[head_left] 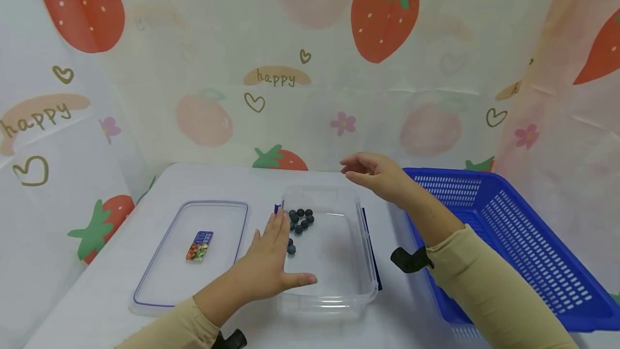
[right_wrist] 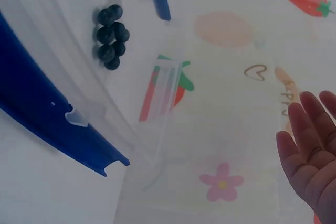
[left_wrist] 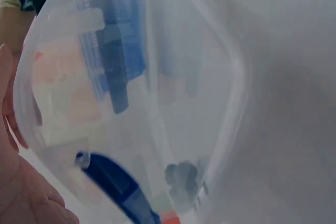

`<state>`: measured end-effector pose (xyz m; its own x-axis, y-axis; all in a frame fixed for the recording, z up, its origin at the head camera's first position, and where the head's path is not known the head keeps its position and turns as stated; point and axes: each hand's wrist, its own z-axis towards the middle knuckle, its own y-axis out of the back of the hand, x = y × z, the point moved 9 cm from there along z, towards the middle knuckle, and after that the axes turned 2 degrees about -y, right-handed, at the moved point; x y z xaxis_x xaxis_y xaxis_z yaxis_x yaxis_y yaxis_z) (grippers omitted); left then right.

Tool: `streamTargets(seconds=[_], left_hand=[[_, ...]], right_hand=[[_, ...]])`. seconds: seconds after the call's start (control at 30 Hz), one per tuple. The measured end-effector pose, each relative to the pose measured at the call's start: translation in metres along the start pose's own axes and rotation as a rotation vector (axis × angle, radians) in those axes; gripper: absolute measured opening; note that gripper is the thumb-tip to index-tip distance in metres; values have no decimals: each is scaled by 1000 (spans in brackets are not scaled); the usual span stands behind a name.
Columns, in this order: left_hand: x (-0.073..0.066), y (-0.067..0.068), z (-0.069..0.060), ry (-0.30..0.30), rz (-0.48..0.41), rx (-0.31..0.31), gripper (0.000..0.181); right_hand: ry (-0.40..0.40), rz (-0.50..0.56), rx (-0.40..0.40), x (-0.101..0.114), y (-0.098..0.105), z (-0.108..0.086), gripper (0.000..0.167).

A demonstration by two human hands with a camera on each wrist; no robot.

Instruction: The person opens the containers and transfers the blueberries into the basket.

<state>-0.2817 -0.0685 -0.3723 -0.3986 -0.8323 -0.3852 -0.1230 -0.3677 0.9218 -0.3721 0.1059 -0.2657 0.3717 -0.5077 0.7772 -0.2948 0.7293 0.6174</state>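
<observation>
Several dark berries [head_left: 298,229] lie at one o'clock from the straight-fingered left hand [head_left: 265,264], eight from the loose-fingered right hand [head_left: 379,178].

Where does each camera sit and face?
Head: on the head, facing forward and down at the clear rectangular plastic container; left hand and right hand show.
Left wrist: on that wrist, facing the container's side; left hand partly shows.
Right wrist: on that wrist, facing the container and pale strawberry-printed backdrop; right hand partly shows.
Head and right wrist share dark round berries.
</observation>
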Motion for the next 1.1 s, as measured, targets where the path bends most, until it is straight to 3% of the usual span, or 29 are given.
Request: streamTargets(seconds=[0.27,0.6,1.1], left_hand=[[-3,-13,-2,16,43,49,132],[-7,-13,-9,44,116,91,136],[-6,-13,-14,81,99,45,136]], right_hand=[[22,37,8,-5,2,-4,33],[8,18,19,-12,1,-5,30],[13,-71,31,-10,-5,3,28]])
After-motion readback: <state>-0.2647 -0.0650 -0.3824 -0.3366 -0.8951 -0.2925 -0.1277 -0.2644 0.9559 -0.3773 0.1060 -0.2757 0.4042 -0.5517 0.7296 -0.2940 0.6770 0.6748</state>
